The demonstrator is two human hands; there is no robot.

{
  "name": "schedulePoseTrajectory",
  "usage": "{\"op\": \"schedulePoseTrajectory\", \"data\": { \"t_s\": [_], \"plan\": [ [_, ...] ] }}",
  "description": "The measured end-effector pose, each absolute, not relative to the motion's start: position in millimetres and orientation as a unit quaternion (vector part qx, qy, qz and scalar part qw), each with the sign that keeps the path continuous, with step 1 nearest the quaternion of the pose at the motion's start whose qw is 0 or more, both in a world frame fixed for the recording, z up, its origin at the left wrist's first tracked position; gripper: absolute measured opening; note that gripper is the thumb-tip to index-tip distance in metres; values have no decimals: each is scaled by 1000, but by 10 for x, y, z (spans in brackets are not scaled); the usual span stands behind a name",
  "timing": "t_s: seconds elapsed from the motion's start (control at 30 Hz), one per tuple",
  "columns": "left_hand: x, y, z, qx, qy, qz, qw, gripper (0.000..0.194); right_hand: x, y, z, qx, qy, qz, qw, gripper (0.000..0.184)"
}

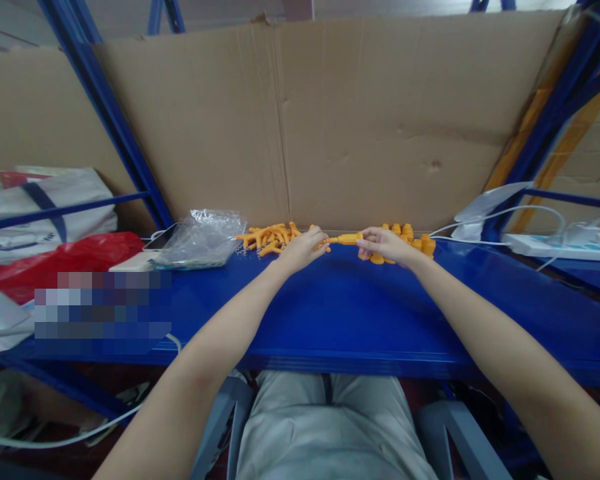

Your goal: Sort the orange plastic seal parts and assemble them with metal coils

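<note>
An orange plastic piece (347, 239), thin and ridged at the left and wider at the right, spans the gap between my hands above the blue shelf. My left hand (304, 249) is closed around its thin end. The fingers of my right hand (381, 244) pinch its wide end. Just left of my left hand lies a pile of orange branch-like pieces (267, 238) with small metal chains. Beside and behind my right hand sit several stubby orange pieces (424, 245), partly hidden by it.
A cardboard sheet (360, 120) stands behind the blue shelf (340, 313). Clear plastic bags (200, 240) and a red bag (75, 257) lie to the left. A white power strip (560, 247) with cables is at the right. Blue posts (115, 127) frame the space.
</note>
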State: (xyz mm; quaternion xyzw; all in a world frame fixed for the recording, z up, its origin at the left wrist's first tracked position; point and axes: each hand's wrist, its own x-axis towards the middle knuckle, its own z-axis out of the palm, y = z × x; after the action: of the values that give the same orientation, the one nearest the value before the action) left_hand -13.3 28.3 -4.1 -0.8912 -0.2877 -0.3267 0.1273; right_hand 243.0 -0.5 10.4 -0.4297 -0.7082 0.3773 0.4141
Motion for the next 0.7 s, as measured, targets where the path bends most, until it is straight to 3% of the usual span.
{"op": "schedulePoseTrajectory", "data": {
  "t_s": [0.13,0.27,0.37,0.47,0.6,0.7],
  "plan": [
    [-118,259,-30,-893,-302,-305,139,15,2388,4,70,-478,-683,392,390,60],
    [-97,255,-33,-894,-297,-308,130,14,2390,38,56,-532,-651,376,390,70],
    [-88,259,-43,-894,-295,-316,117,14,2422,23,93,-533,-640,377,405,65],
    [-92,266,-51,-894,-295,-320,107,16,2441,-22,139,-483,-660,398,416,46],
    [-100,264,-48,-892,-295,-323,113,17,2421,-52,152,-447,-691,375,427,35],
    [-91,247,-43,-890,-293,-327,122,17,2379,-28,117,-475,-682,366,419,49]
  ]
}}
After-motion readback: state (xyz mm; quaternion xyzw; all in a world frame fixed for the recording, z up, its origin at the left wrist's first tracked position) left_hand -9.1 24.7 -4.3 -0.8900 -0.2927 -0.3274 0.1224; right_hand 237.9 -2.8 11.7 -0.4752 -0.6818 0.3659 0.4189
